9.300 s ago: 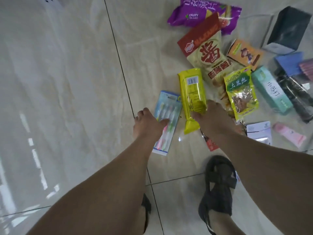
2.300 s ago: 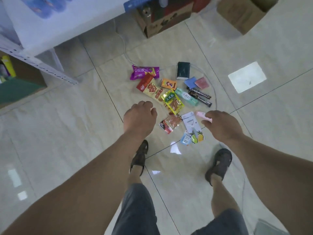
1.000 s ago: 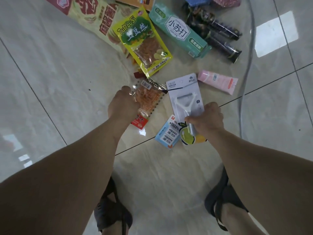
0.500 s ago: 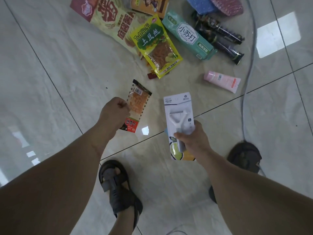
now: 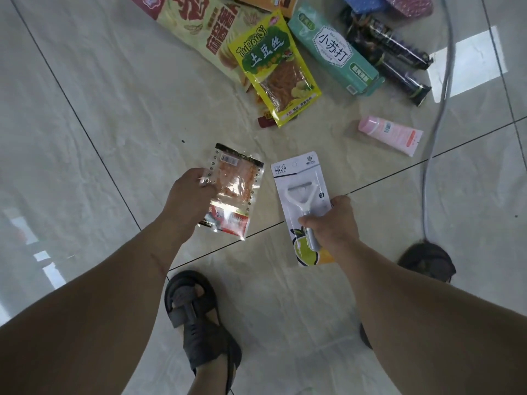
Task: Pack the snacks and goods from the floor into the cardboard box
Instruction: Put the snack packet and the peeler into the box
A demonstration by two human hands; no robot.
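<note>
Pale marbled floor tiles [image 5: 85, 138] with dark grout lines filled the view, seen from above by a person looking down past two bare forearms. The left hand [image 5: 188, 201] was closed on the edge of a clear snack packet [image 5: 233, 189] holding orange strips and a red label at its lower end; the packet was lifted off the floor, near the centre of the view. Just beside it, toward 3 o'clock, the right hand [image 5: 330, 220] gripped a carded fruit peeler [image 5: 299, 195], fingers wrapped over the peeler's grey handle, the white card printed with a green and orange fruit at its bottom.

More goods lay on the floor toward 12 o'clock. A yellow and green snack bag [image 5: 273, 69] rested partly on top of a large cream and red chip bag [image 5: 199, 27] and over the end of a small dark red packet [image 5: 265, 121]. Just beside the yellow bag, toward 1 o'clock, lay a teal box [image 5: 333, 49], and beyond it two dark wrapped rolls [image 5: 393, 58] lying side by side. A pink tube [image 5: 390, 135] lay alone toward 2 o'clock, well apart from the hands. A grey cable [image 5: 445, 81] ran down the right side of the floor.

A dark sandal [image 5: 199, 317] on the person's foot stood at 6 o'clock, and another sandal [image 5: 427, 260] showed toward 4 o'clock. The cardboard box was out of view.
</note>
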